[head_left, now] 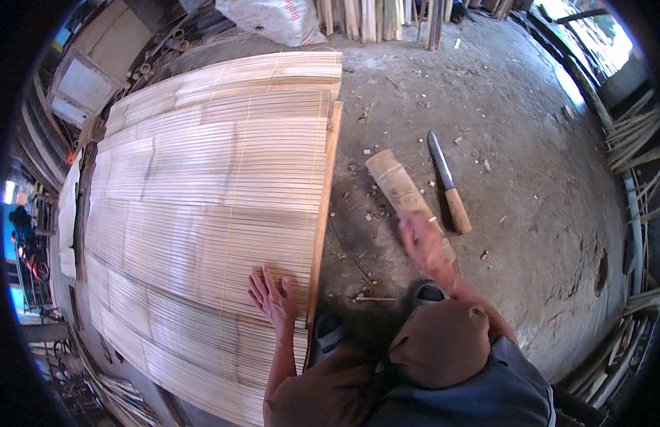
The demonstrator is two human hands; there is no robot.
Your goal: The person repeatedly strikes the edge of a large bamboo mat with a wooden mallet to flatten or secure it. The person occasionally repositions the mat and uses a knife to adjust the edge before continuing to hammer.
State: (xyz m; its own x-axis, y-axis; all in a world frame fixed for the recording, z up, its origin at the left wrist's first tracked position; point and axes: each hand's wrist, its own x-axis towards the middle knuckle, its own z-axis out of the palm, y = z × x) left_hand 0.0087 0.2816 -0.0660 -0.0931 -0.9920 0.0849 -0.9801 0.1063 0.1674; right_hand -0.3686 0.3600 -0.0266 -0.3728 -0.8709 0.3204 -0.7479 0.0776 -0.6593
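My left hand rests palm down on a large mat of thin bamboo slats, near its right edge, fingers spread. Yellowish threads run across the slats. My right hand is over a thick split length of bamboo on the floor. It is smeared by motion, so its grip does not show clearly. A small pale bit shows by its fingers; whether they hold it is unclear. Just right of the bamboo lies a knife with a wooden handle, blade pointing away from me.
A wooden strip runs along the mat's right edge. Small wood chips litter the concrete floor. Bundled slats and a white sack stand at the back. Poles line the right side. My knees and shoes are close below.
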